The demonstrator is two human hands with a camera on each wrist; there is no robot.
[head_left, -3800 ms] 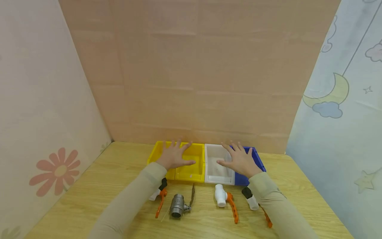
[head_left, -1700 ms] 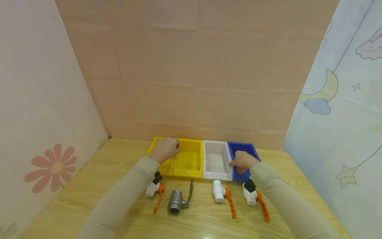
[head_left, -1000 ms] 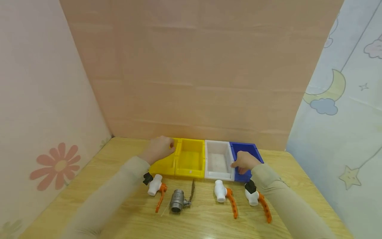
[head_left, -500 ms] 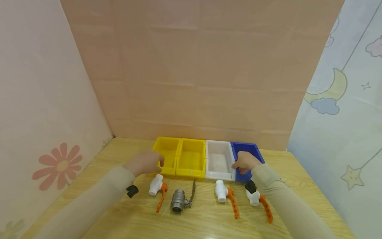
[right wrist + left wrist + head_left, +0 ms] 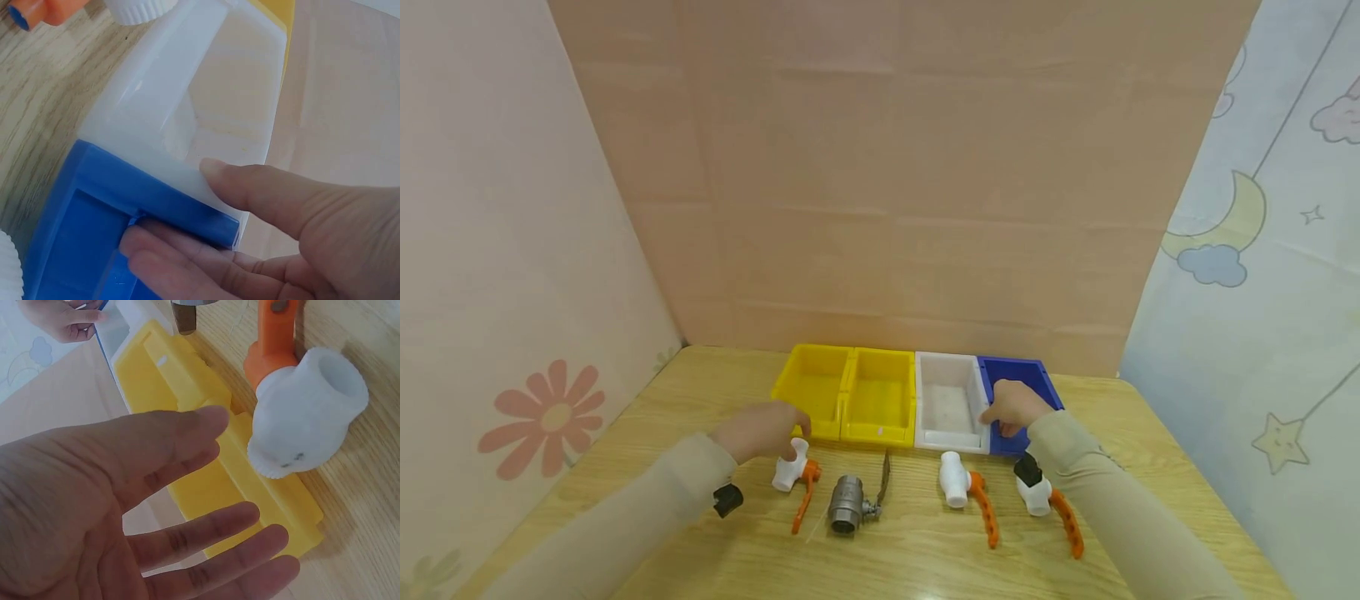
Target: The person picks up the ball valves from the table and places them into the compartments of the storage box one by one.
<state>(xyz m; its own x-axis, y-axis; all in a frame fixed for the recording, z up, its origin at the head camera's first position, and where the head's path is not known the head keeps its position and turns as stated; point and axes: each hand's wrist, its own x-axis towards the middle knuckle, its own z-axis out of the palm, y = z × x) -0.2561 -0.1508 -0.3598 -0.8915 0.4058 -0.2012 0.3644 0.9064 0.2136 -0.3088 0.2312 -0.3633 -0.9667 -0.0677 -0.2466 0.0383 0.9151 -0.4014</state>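
Observation:
My left hand [image 5: 763, 429] is just in front of the leftmost yellow bin [image 5: 780, 393], beside a white plastic ball valve [image 5: 785, 475] with an orange lever. In the left wrist view its fingers are loosely extended and hold nothing, with the white valve body [image 5: 300, 419] lying beyond the fingertips. My right hand [image 5: 1017, 404] pinches the adjoining side walls of the white bin [image 5: 951, 444] and the blue bin [image 5: 1051, 393]. The right wrist view shows the thumb [image 5: 219, 175] on the white side and the other fingers inside the blue bin.
A second yellow bin [image 5: 878, 435] joins the row. In front of it lies a metal ball valve [image 5: 847, 507]. Two more orange-levered white valves [image 5: 955, 482] lie farther right, the rightmost partly behind a black piece [image 5: 1028, 469] at my wrist. A backdrop [image 5: 887, 208] stands behind.
Both hands were spread above the bins, then came down onto them. My left hand has left the yellow bins, moving left and toward me beside the valve. My right hand stays on its bin walls.

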